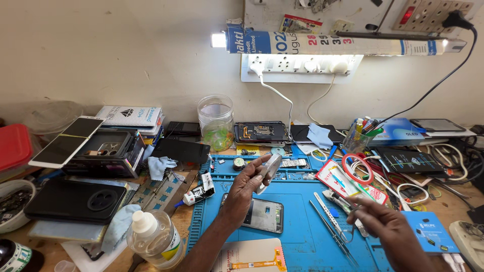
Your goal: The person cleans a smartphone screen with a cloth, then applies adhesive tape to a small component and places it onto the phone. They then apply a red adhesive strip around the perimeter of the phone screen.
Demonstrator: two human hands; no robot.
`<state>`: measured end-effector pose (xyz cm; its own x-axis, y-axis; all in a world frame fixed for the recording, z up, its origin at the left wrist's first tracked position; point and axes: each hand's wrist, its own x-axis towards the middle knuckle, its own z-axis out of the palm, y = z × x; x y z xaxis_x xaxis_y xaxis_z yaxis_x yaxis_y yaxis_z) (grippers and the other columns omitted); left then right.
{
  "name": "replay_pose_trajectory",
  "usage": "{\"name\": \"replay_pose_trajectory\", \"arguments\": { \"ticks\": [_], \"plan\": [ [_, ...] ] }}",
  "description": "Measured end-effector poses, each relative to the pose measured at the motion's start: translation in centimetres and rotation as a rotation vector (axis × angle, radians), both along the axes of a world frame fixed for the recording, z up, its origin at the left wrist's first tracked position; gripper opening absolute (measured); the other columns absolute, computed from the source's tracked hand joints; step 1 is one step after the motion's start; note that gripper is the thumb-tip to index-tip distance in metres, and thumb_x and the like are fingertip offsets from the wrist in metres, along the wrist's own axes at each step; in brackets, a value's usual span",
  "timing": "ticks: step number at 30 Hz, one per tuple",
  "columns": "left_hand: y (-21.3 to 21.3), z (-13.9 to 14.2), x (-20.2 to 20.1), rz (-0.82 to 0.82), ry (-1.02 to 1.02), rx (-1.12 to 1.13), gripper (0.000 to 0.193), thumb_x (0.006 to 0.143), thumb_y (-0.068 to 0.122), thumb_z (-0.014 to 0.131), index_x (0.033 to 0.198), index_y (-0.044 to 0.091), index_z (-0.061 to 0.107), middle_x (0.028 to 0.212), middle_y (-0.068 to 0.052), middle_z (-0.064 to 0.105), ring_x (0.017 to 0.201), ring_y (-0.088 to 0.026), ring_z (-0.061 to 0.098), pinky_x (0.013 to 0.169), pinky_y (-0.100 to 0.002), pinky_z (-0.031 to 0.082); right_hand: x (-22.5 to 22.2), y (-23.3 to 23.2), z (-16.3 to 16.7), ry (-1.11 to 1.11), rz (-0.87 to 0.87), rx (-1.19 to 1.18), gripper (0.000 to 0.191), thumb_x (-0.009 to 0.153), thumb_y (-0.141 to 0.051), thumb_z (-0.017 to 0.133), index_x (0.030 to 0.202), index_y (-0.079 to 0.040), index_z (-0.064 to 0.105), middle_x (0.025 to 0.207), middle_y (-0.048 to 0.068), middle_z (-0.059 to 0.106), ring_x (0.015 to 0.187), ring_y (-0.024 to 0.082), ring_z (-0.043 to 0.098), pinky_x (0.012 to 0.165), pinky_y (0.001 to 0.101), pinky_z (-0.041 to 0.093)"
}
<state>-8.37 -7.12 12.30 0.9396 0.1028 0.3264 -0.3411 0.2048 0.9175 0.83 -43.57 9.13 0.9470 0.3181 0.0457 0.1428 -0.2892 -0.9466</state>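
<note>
Your left hand (245, 187) pinches a small silvery phone part (269, 170) upright at its fingertips above the blue mat (297, 221); your right hand (380, 220), nearer right, grips thin tweezers (348, 210).

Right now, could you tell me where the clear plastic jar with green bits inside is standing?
In the head view, the clear plastic jar stands at the back of the bench, left of centre against the wall, just left of the opened black phone.
</note>
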Motion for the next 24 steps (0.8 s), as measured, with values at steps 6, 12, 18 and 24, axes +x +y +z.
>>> {"name": "replay_pose_trajectory", "arguments": {
  "ticks": [6, 12, 18, 24],
  "plan": [
    [-0.5, -0.9, 0.4, -0.056, -0.010, -0.074, 0.036, 0.104, 0.013, 0.046, 0.140, 0.010, 0.052, 0.108, -0.002, 0.061, 0.100, -0.013, 0.056, 0.096, -0.032, 0.044, -3.4, 3.0, -2.0, -0.052, 0.156, -0.647, 0.048, 0.091, -0.022, 0.075, 0.137, -0.030, 0.071, 0.087, 0.002, 0.072, 0.067, 0.015, 0.056, 0.062, 0.0329, 0.053],
    [-0.3, -2.1, 1.1, -0.025, -0.012, -0.077, 0.015, 0.107, 0.015, 0.050, 0.120, 0.010, 0.054, 0.111, -0.003, 0.064, 0.104, -0.012, 0.062, 0.097, -0.031, 0.050, -3.8, 2.0, -4.0, -0.092, 0.173, -0.790, 0.053, 0.085, -0.018, 0.075, 0.136, -0.029, 0.067, 0.096, 0.000, 0.076, 0.076, 0.011, 0.069, 0.069, 0.0260, 0.060],
    [-0.3, -1.8, 1.3, -0.033, -0.022, -0.069, 0.022, 0.104, 0.011, 0.057, 0.125, 0.006, 0.055, 0.117, -0.006, 0.066, 0.105, -0.012, 0.065, 0.096, -0.030, 0.055, -2.7, 0.2, -5.0, 0.262, 0.070, -0.298, 0.032, 0.098, -0.013, 0.066, 0.129, -0.005, 0.064, 0.105, 0.022, 0.074, 0.068, 0.030, 0.065, 0.062, 0.0414, 0.055],
    [-0.5, -1.1, 1.0, -0.030, 0.012, -0.030, 0.028, 0.100, 0.008, 0.060, 0.128, 0.005, 0.056, 0.122, -0.009, 0.069, 0.106, -0.014, 0.069, 0.098, -0.032, 0.057, -3.1, 0.4, -3.4, 0.534, 0.049, 0.651, 0.050, 0.086, -0.014, 0.056, 0.135, -0.006, 0.049, 0.127, 0.020, 0.072, 0.103, 0.024, 0.072, 0.086, 0.0356, 0.058]
  ]
}}
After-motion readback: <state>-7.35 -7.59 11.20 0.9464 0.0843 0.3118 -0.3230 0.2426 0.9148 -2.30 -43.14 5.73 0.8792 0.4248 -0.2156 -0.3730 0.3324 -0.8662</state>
